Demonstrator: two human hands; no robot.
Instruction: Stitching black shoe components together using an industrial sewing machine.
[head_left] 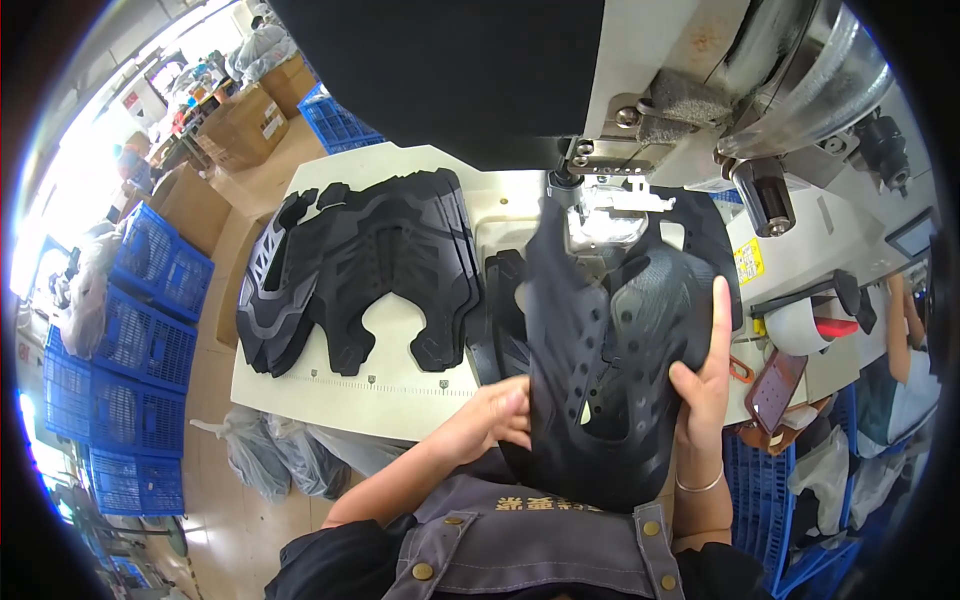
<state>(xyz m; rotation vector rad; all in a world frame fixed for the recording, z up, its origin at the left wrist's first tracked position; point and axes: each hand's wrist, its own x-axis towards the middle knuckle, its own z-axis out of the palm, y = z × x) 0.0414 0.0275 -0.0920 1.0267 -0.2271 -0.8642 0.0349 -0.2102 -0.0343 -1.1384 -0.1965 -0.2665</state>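
Observation:
A black shoe upper [628, 400], with eyelet holes along both sides of its opening, hangs between my hands in front of the sewing machine's needle area [608, 222]. My left hand [492, 418] grips its left edge, the fingers partly hidden behind it. At the right edge my right hand [704, 385] holds it, thumb on the near face and a finger stretched up along the side. The far part of the upper is slightly blurred. Stacked black and grey shoe uppers [455, 285] lie on the left of the white table [335, 395], and more black pieces [692, 212] show behind the held one.
The sewing machine head [690, 60] hangs over the far side. A phone [775, 390] and scissors with orange handles [741, 370] lie to the right. Blue crates [150, 345] stand at left, grey plastic bags [255, 450] below the table. Another person's arm [897, 330] shows at far right.

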